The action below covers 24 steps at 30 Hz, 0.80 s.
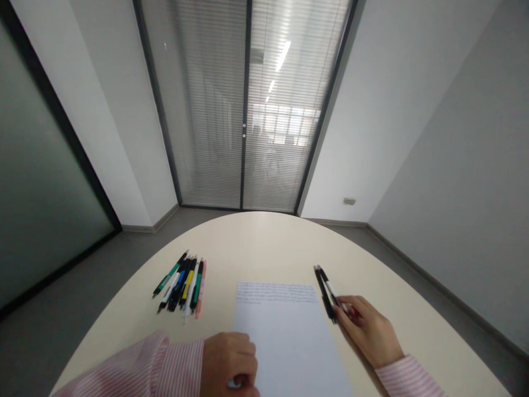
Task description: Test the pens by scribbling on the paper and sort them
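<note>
A white sheet of paper [285, 342] lies on the table, with lines of handwriting across its top. My left hand [231, 361] rests at the paper's left edge, its fingers curled round a small whitish thing that is mostly hidden. To the right of the paper, my right hand [363, 325] pinches the near end of a white and black pen [329, 285]. Just left of that pen, a black pen [324, 292] lies on the table, close to my right fingertips. Several pens [182, 284] in green, white, blue, yellow and pink lie side by side at the left.
The round cream table [264, 242] has a curved far edge. Beyond it stand a glass partition with blinds [210, 138] and white walls. A small socket [349, 202] sits low on the wall at the right.
</note>
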Each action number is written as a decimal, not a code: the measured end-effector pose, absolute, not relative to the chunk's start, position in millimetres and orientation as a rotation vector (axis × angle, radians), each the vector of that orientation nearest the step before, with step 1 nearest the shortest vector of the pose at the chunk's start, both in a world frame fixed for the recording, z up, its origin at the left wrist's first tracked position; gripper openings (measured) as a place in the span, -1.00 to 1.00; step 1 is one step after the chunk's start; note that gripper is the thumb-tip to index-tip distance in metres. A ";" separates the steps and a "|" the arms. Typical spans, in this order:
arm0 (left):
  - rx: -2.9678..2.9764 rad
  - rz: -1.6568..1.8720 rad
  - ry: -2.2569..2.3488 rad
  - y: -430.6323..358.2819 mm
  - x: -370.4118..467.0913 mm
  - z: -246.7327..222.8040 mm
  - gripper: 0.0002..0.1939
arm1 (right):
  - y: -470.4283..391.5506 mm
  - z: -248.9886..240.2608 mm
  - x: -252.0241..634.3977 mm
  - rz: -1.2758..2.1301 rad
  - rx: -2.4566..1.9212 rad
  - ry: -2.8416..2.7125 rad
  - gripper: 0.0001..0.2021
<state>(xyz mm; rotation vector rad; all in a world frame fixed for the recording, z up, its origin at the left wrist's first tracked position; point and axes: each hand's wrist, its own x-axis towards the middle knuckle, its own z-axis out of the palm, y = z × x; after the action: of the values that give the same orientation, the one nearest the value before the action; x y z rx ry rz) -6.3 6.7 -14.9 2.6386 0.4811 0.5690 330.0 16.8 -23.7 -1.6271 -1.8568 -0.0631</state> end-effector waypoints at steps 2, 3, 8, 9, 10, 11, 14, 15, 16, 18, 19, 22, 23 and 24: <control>2.644 0.563 0.482 6.9 -6.5 -15.0 -0.71 | 15.5 -23.7 326.2 -0.057 -1.622 -1.836 -0.63; 2.646 0.561 0.484 6.9 -6.6 -15.1 -0.71 | 15.0 -23.3 324.9 -0.049 -1.614 -1.838 -0.62; 2.644 0.571 0.473 7.5 -6.2 -14.7 -0.71 | 12.3 -13.3 322.5 -0.047 -1.525 -1.897 -0.66; 2.644 0.574 0.465 7.7 -6.1 -14.6 -0.70 | 10.8 -8.6 320.6 -0.079 -1.513 -1.882 -0.68; 2.644 0.577 0.459 7.8 -5.9 -14.6 -0.70 | 8.7 -3.1 317.1 -0.118 -1.501 -1.860 -0.70; 2.644 0.579 0.453 7.9 -5.8 -14.7 -0.70 | 6.0 3.0 311.7 -0.148 -1.481 -1.848 -0.73; 2.657 0.568 0.443 7.7 -5.9 -15.3 -0.70 | -4.8 19.4 282.4 -0.076 -1.352 -1.989 -0.74; 2.668 0.570 0.459 7.7 -6.0 -15.5 -0.70 | -8.7 22.2 268.9 -0.016 -1.315 -2.076 -0.72; 2.681 0.574 0.480 7.8 -6.2 -15.4 -0.69 | -12.2 22.7 254.5 0.040 -1.279 -2.172 -0.71; 2.708 0.575 0.505 8.7 -6.9 -14.4 -0.69 | -17.3 16.5 225.8 0.083 -1.239 -2.322 -0.75; 2.722 0.570 0.510 9.5 -7.3 -13.4 -0.69 | -18.4 10.3 212.9 0.068 -1.192 -2.384 -0.77; 2.767 0.527 0.516 12.3 -8.5 -9.6 -0.73 | -17.3 -12.0 186.0 -0.087 -1.044 -2.476 -0.82; 2.777 0.522 0.534 13.0 -8.6 -8.6 -0.74 | -16.1 -18.0 181.4 -0.121 -1.030 -2.486 -0.82; 2.784 0.520 0.548 13.5 -8.6 -7.9 -0.75 | -14.9 -22.4 178.7 -0.134 -1.030 -2.492 -0.84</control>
<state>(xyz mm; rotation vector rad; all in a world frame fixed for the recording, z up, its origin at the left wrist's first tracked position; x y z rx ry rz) -8.6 13.5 -7.9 2.7838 0.5484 0.5202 178.7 -14.9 -22.4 -1.0300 -2.4925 -0.1342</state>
